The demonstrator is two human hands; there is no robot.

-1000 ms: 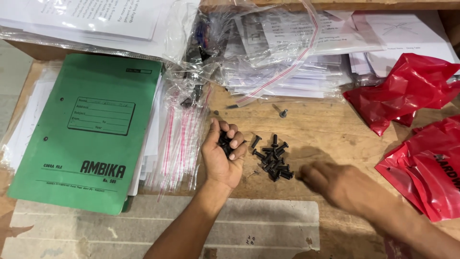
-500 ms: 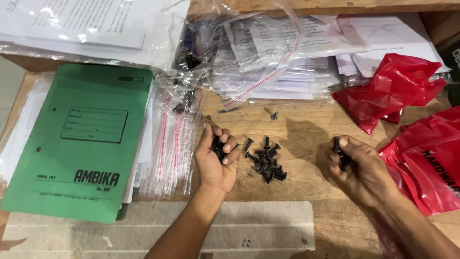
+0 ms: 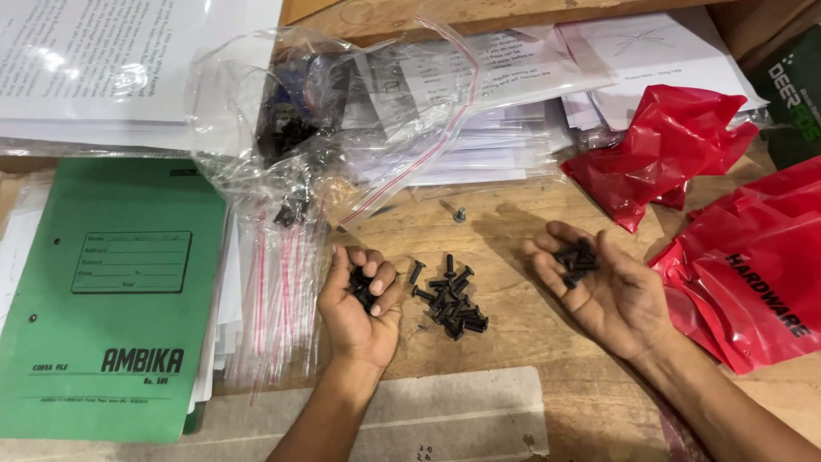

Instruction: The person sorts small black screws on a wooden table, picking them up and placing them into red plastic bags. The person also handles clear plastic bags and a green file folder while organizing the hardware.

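Cupping black screws, left hand [image 3: 363,304] half-curled, right hand [image 3: 609,289] open-palmed, flanking a loose screw pile [image 3: 451,299].

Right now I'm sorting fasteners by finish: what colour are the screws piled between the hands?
Black, all of them: the pile of screws, head view.

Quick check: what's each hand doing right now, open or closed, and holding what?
Left hand: palm up, fingers curled around several black screws.
Right hand: palm up, open, a few black screws lying on its fingers.
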